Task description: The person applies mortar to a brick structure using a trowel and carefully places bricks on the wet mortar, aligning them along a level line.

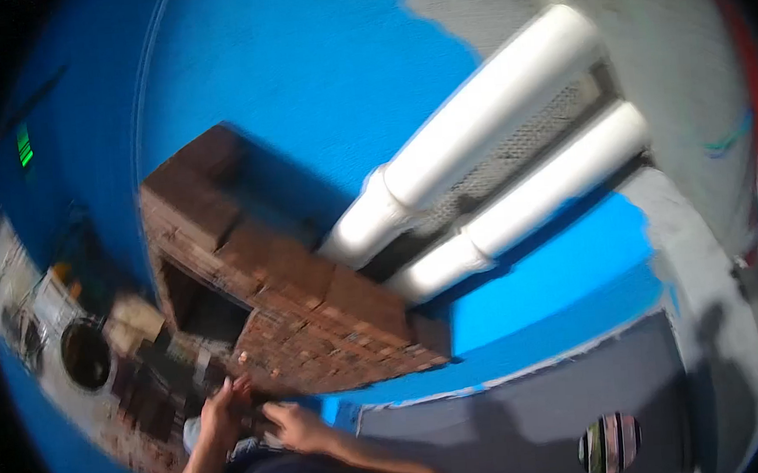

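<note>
Left hand and right hand are close together just by the brickwork, both kinda curled, too blurry to tell if they're pinching anything. Bricks already hide the lower ends of the pipes; the rest's bare, so partway, I'd guess.

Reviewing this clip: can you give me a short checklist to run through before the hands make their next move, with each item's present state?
1. Both hands in view: ok; the left hand and right hand show near the lower edge.
2. What the fingers hold: cannot tell; too blurred.
3. Sharp picture around the hands: not ok; smeared.
4. Hands clear of the longer white pipe and shorter white pipe: ok; both pipes are well apart from them.
5. Inside of the opening in the brickwork checked: cannot tell; too dark.
</note>
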Motion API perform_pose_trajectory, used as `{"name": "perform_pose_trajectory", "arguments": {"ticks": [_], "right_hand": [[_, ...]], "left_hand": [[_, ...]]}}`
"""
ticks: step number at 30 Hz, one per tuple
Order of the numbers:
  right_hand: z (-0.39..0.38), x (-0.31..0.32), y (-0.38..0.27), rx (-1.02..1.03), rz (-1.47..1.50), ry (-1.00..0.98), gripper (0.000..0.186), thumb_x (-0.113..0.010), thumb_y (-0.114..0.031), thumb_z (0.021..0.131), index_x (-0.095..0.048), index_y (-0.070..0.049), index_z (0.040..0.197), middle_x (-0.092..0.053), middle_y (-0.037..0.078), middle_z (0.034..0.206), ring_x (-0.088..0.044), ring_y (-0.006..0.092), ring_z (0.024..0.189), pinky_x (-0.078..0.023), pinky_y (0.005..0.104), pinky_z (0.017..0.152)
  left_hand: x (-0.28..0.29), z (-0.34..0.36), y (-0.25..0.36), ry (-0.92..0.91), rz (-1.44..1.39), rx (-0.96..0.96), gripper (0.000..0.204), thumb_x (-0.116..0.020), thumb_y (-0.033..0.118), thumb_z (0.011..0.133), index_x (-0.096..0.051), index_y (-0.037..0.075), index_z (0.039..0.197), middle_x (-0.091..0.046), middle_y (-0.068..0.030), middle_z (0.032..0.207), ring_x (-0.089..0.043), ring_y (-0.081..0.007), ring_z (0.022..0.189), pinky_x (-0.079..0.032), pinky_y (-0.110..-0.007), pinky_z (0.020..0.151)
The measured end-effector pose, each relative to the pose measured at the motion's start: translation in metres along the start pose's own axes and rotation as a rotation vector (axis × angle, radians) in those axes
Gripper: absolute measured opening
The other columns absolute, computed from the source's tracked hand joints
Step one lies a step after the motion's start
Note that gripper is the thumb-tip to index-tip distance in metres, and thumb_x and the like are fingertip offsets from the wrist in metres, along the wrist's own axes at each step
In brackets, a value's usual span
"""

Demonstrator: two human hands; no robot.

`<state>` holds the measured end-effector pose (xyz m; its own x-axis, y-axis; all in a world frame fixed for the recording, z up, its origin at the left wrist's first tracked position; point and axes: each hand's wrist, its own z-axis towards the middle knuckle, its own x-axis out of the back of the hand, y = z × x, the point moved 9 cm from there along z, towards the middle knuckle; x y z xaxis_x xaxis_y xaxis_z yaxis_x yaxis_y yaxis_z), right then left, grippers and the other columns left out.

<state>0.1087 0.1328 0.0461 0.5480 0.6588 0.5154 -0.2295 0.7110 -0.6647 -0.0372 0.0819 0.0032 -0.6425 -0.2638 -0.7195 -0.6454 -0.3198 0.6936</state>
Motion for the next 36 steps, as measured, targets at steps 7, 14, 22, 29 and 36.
{"name": "perform_pose_trajectory", "arguments": {"ticks": [7,14,22,29,36], "right_hand": [[-0.345,0.074,0.064,-0.970,0.097,-0.404,0.022,-0.063,-0.018,0.090,-0.064,0.001,0.100,-0.066,0.008,0.080,-0.062,0.0136,0.069,-0.051,0.0299,0.064],[-0.602,0.132,0.167,-1.610,0.062,-0.680,0.019,-0.058,-0.020,0.091,-0.061,-0.004,0.081,-0.060,0.005,0.066,-0.057,0.0150,0.052,-0.040,0.0300,0.041],[-0.590,0.101,0.153,-1.385,0.014,-0.878,0.019,-0.057,-0.019,0.092,-0.062,-0.004,0.080,-0.061,0.006,0.066,-0.058,0.0155,0.053,-0.044,0.0299,0.044],[-0.430,-0.010,0.194,-1.385,0.153,-0.817,0.017,-0.057,-0.019,0.089,-0.063,-0.003,0.086,-0.063,0.009,0.071,-0.059,0.0143,0.055,-0.047,0.0283,0.049],[-0.288,-0.147,0.195,-1.243,0.160,-0.921,0.019,-0.058,-0.022,0.094,-0.063,-0.004,0.096,-0.066,0.007,0.080,-0.062,0.0148,0.062,-0.050,0.0289,0.052]], "left_hand": [[0.154,-0.360,-0.245,1.023,-0.192,0.130,0.030,-0.058,0.029,0.093,-0.066,0.002,0.100,-0.066,-0.0030,0.082,-0.059,-0.0164,0.068,-0.045,-0.027,0.066],[0.165,-0.782,-0.361,1.693,0.860,1.175,0.029,-0.058,0.023,0.082,-0.070,0.001,0.096,-0.069,-0.0197,0.097,-0.067,-0.0334,0.096,-0.054,-0.042,0.075],[0.036,-0.773,-0.511,1.480,-0.192,1.248,0.019,-0.069,0.021,0.084,-0.067,0.006,0.096,-0.066,-0.0145,0.082,-0.062,-0.0319,0.073,-0.051,-0.049,0.068],[0.087,-0.676,-0.432,1.397,0.398,0.871,0.024,-0.072,0.009,0.073,-0.072,0.001,0.096,-0.071,-0.0088,0.088,-0.062,-0.0210,0.075,-0.049,-0.038,0.070],[0.155,-0.656,-0.344,1.496,0.753,0.845,0.036,-0.061,0.006,0.071,-0.072,0.008,0.105,-0.072,-0.0132,0.098,-0.068,-0.0247,0.091,-0.051,-0.032,0.080]]}}
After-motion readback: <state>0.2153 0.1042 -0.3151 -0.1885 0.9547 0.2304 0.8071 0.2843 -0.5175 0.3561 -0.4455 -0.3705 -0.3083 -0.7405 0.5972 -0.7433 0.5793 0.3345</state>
